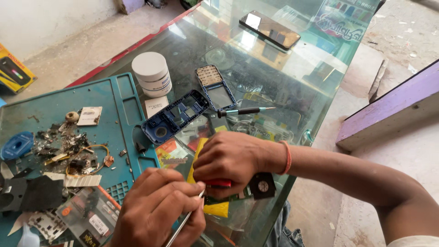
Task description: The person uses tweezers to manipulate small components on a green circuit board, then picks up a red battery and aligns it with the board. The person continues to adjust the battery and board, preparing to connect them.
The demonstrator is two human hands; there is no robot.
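My right hand (231,160) reaches in from the right, an orange band on its wrist, and grips a small green circuit board (226,195) with a red part (218,183) at its top edge. The board sits over a yellow piece (217,209) on the glass table top (274,68). My left hand (155,212), at the bottom edge, pinches a thin metal tool (183,224) whose tip meets the board just under my right thumb. A small black square part (263,185) with a round centre lies just right of the board.
A blue phone housing (173,119), a keypad front panel (215,87) and a screwdriver (242,110) lie beyond my hands. A white jar (152,73) stands behind them; a dark smartphone (270,29) lies far back. The teal work mat (109,105) at left holds several loose parts (73,151).
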